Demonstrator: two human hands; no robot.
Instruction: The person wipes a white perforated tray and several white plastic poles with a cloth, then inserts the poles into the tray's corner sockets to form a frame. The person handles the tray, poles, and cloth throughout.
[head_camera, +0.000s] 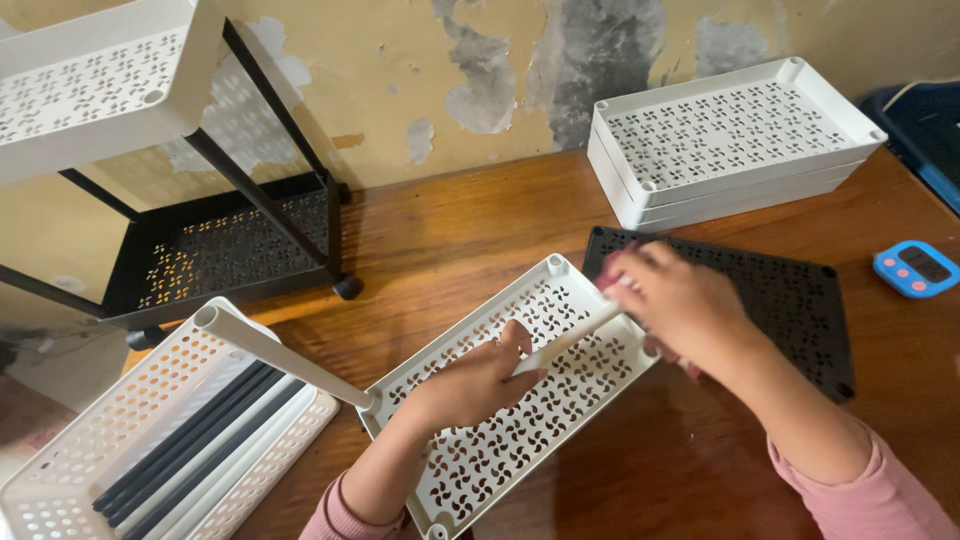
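A white perforated tray (470, 470) lies on the wooden table in front of me. A white tube (280, 355) stands in its near left corner and leans toward the camera. My left hand (475, 380) rests on the tray's middle and holds the lower end of a second white tube (565, 345). My right hand (680, 305) grips the upper end of that tube near the tray's right edge; it is blurred.
A black perforated tray (790, 290) lies under my right hand. A stack of white trays (730, 140) sits at the back right. A blue timer (915, 268) is at right. A white basket with dark tubes (190, 435) stands at left, below an assembled rack (220, 240).
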